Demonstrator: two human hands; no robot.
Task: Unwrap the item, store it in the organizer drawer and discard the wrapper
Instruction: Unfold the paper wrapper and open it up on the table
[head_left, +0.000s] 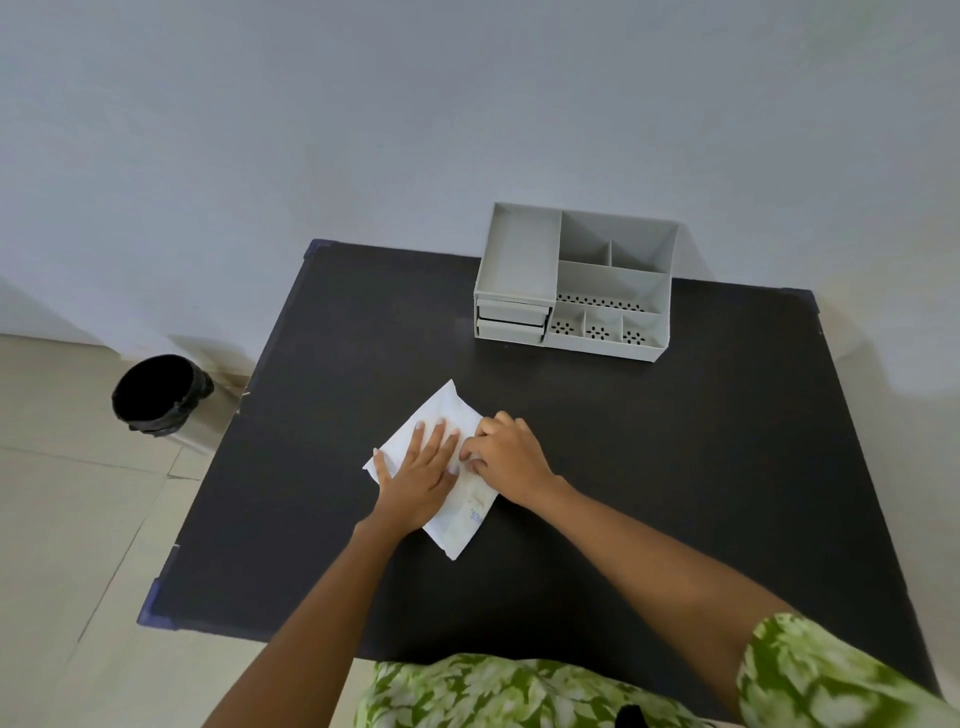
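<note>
A flat white wrapped item (442, 415) lies at an angle in the middle of the black table (675, 467). My left hand (418, 475) rests flat on its left half, fingers spread. My right hand (506, 454) sits at the item's right edge with its fingertips curled and pinching the wrapper there. The grey organizer (574, 283) stands at the table's far side; its two small drawers (511, 322) at the lower left are pushed in. A bin with a black liner (158, 392) stands on the floor to the left of the table.
A pale wall rises directly behind the table and organizer. Light floor tiles (78, 519) run along the left. The organizer has several open compartments on top.
</note>
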